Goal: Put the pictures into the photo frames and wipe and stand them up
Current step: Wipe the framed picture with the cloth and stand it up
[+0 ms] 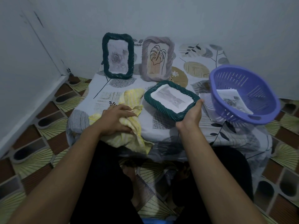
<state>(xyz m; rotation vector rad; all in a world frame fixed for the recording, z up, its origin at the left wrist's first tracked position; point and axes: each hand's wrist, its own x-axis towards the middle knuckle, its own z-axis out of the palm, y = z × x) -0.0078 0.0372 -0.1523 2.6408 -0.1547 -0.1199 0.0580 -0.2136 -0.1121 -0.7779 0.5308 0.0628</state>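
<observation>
DESK: Head view first. Setting?

PHOTOGRAPHER: Looks down on a low counter point(158, 130) under a leaf-print cover point(199, 67), pushed against a pale wall point(161, 16), patterned floor tiles point(40, 135) on both sides. Shows two bare forearms point(77, 159) reaching in from below.

DESK: Left side?

PHOTOGRAPHER: Left hand point(116, 120) at the near left of the counter, palm down, fingers curled round a bunched yellow cloth point(131, 99). Grips it at the drape over the near edge.

DESK: Right side?

PHOTOGRAPHER: Right hand point(191, 113) palm up, cupping the near right corner of a teal rope-edged frame point(159, 107), thumb up along its right side, fingers hidden beneath. Holds the frame tilted at mid-counter, face up, just right of the cloth, with a pale grey picture point(172, 98) already inside. Contact between its far end and the cover: cannot tell.

DESK: Other frames?

PHOTOGRAPHER: Two, upright at the back by the wall, side by side, a narrow gap between. On the left a dark green frame point(105, 55) with a faded rose print; on the right a mauve frame point(145, 62) with a line-drawn leaf.

DESK: Anything further right?

PHOTOGRAPHER: A purple slotted basket point(258, 88), tipped with its mouth toward the hands, at the right of the counter, near the right hand but apart from it. Holds a loose rose print point(233, 101); sits on more white sheets point(207, 109) spread beneath.
</observation>
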